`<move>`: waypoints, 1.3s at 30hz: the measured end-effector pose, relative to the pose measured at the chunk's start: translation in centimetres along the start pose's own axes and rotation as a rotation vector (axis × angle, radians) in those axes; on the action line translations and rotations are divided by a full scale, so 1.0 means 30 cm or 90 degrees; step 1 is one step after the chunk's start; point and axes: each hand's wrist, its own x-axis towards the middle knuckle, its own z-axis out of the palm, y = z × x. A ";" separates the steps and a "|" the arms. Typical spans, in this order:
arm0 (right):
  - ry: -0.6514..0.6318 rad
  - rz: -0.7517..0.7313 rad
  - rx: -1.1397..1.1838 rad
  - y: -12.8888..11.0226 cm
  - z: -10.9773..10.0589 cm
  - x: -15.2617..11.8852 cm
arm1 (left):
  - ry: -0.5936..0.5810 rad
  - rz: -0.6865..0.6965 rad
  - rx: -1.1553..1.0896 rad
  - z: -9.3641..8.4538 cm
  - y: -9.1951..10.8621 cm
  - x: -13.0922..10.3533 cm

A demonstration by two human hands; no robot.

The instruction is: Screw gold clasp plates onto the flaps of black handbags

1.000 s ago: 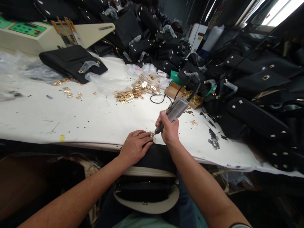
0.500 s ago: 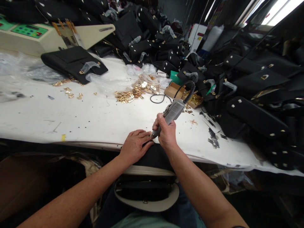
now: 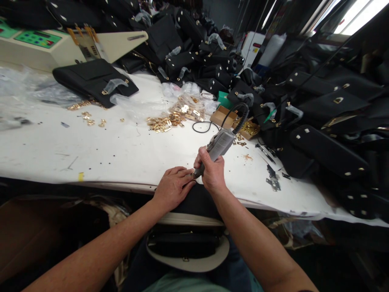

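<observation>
While the right hand (image 3: 213, 173) clasps the power screwdriver (image 3: 221, 144), left hand (image 3: 173, 186) flat, I judge the handbag (image 3: 197, 202) soft; brace its edge.

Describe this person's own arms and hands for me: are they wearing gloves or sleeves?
Neither: the left hand and right hand wear no gloves, and no watch or bracelet shows at the wrists. The left forearm and right forearm are bare too, tapering toward the wrists. Pale green cloth, apparently clothing, shows between them at the bottom edge.
</observation>
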 end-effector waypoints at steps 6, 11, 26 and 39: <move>-0.004 -0.013 0.023 0.013 -0.008 0.000 | -0.004 0.002 0.000 0.000 0.000 0.000; -0.001 -0.009 0.017 0.013 -0.009 -0.003 | -0.009 0.000 0.004 0.002 -0.002 -0.001; 0.004 -0.003 -0.021 0.013 -0.007 -0.012 | -0.003 0.007 0.002 0.003 -0.002 0.000; 0.037 -0.033 -0.002 0.002 -0.023 0.025 | -0.003 -0.001 -0.002 0.009 -0.008 0.001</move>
